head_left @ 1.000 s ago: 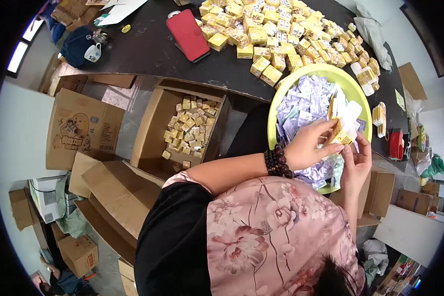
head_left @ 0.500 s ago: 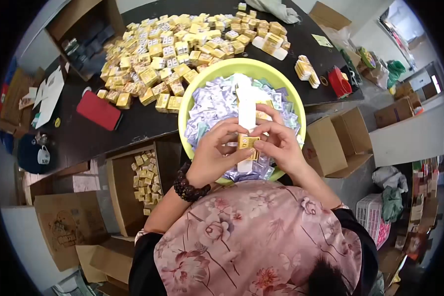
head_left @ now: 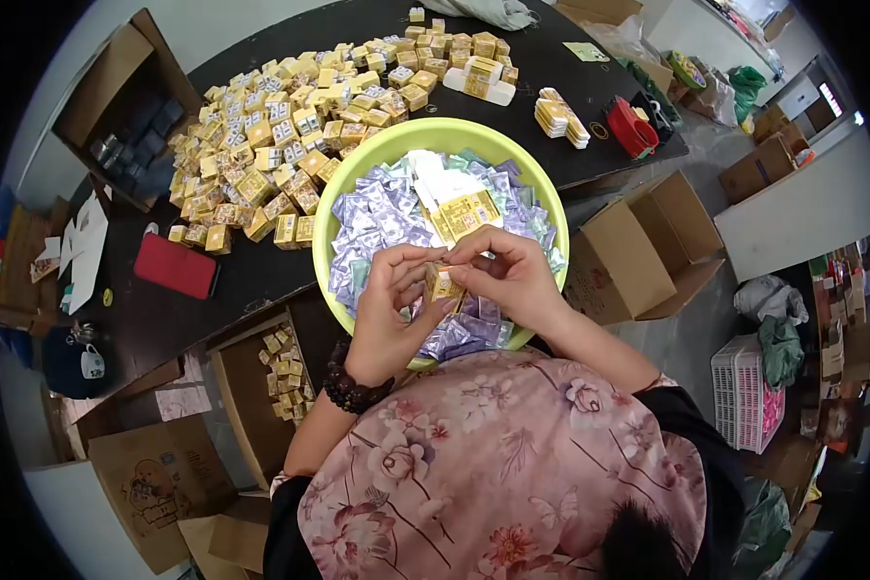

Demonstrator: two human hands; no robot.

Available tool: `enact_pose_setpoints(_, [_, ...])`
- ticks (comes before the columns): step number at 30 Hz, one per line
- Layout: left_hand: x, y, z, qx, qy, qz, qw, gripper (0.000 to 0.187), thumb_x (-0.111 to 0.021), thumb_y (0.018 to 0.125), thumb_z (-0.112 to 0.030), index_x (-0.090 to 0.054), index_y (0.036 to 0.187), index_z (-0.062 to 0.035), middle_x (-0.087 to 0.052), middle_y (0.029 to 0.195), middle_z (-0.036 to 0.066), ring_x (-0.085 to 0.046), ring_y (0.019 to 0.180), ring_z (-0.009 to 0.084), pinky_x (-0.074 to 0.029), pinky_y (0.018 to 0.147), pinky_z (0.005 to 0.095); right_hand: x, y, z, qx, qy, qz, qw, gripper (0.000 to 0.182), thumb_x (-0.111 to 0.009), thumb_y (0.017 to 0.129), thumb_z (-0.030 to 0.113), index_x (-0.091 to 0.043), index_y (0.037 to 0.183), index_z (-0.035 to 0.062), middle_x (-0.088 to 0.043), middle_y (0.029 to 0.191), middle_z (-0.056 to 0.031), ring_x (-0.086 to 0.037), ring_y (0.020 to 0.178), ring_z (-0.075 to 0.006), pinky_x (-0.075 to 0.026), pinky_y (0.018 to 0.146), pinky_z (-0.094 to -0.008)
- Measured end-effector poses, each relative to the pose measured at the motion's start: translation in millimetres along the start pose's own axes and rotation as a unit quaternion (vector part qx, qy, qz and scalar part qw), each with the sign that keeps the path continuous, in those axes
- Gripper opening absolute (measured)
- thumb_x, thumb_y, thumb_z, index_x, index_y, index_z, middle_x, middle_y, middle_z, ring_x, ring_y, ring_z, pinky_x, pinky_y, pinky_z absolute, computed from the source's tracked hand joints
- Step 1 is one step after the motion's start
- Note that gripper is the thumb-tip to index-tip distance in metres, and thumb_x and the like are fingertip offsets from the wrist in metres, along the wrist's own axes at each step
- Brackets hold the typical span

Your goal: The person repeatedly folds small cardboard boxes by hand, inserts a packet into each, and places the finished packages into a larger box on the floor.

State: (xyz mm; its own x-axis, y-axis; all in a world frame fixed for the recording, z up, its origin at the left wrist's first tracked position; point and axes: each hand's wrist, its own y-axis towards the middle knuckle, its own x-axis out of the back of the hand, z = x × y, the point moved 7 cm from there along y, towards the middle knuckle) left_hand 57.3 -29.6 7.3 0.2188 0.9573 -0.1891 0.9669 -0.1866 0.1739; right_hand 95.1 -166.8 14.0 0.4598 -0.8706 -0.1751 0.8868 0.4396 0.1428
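A small yellow box [head_left: 445, 282] is held between both hands over the near part of a yellow-green basin [head_left: 331, 242]. My left hand [head_left: 394, 302] grips its left side, fingers curled round it. My right hand [head_left: 507, 275] pinches its upper right edge with thumb and fingers. Purple and green sachets [head_left: 382, 215] fill the basin. On top of them, just beyond my hands, lie unfolded yellow-and-white cartons [head_left: 466, 214]. The underside of the held box is hidden by my fingers.
Many small yellow boxes [head_left: 251, 188] are heaped on the black table [head_left: 179, 311]. A red case [head_left: 176, 265] lies left, flat cartons [head_left: 561, 118] and a red container [head_left: 631, 129] right. Open cardboard boxes [head_left: 621, 259] stand on both sides below; the left one [head_left: 245, 391] holds yellow boxes.
The small box, upright and partly unfolded with long white flaps before, is now compact and tilted in my hands. My hands have shifted slightly left, and the camera view has turned.
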Motion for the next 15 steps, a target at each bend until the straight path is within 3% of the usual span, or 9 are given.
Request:
enact_pose_setpoints(4, [0,-2,1,0.001,-0.022,0.015,1.000,0.051,-0.065,0.082,0.011,-0.039,0.124,-0.0036,-0.051,0.129,0.013,-0.052,0.122,0.0206,-0.048,0.098,0.0310,4,-3,-2,-0.018,-0.002,-0.001,1.000,0.012,-0.066,0.087,-0.001,-0.062,0.098,-0.0011,-0.063,0.099,-0.0061,-0.061,0.094,-0.0111,-0.053,0.079,-0.0265])
enact_pose_setpoints(6, [1,-2,1,0.005,-0.033,0.022,0.999,0.048,-0.064,0.083,0.011,-0.042,0.124,-0.0030,-0.051,0.129,0.012,-0.052,0.122,0.0204,-0.049,0.097,0.0304,-2,-6,14,0.114,-0.181,0.034,0.976,0.014,-0.066,0.087,0.001,-0.064,0.100,0.0004,-0.064,0.100,-0.0085,-0.062,0.093,-0.0160,-0.052,0.078,-0.0281])
enact_pose_setpoints(7, [1,-3,1,0.008,-0.044,0.028,0.999,0.045,-0.063,0.084,0.011,-0.044,0.123,-0.0025,-0.051,0.130,0.012,-0.052,0.122,0.0201,-0.049,0.096,0.0298,-2,-5,17,0.114,-0.181,0.035,0.976,0.014,-0.066,0.087,0.001,-0.064,0.100,0.0004,-0.064,0.100,-0.0085,-0.062,0.093,-0.0160,-0.052,0.078,-0.0281])
enact_pose_setpoints(9, [5,-3,5,0.003,-0.031,0.029,0.999,0.041,-0.062,0.085,0.010,-0.047,0.122,-0.0015,-0.050,0.130,0.012,-0.053,0.122,0.0197,-0.050,0.094,0.0291,-15,-9,34,0.223,-0.321,0.073,0.918,0.016,-0.065,0.086,-0.003,-0.065,0.102,0.0002,-0.063,0.102,-0.0120,-0.062,0.097,-0.0218,-0.049,0.082,-0.0309])
enact_pose_setpoints(14, [20,-9,13,-0.002,0.003,0.029,1.000,0.034,-0.060,0.088,0.010,-0.049,0.119,0.0007,-0.050,0.130,0.013,-0.055,0.119,0.0191,-0.051,0.092,0.0284,-11,3,8,0.189,-0.315,0.083,0.926,0.020,-0.066,0.085,0.002,-0.066,0.105,0.0016,-0.063,0.106,-0.0118,-0.061,0.098,-0.0264,-0.048,0.085,-0.0348])
enact_pose_setpoints(15, [35,-11,9,-0.010,-0.007,-0.033,0.999,0.034,-0.059,0.088,0.009,-0.049,0.119,0.0006,-0.051,0.129,0.013,-0.056,0.117,0.0187,-0.051,0.091,0.0283,-5,11,1,0.179,-0.310,0.061,0.932,0.022,-0.066,0.085,0.004,-0.066,0.107,0.0022,-0.064,0.107,-0.0114,-0.061,0.098,-0.0266,-0.048,0.085,-0.0350])
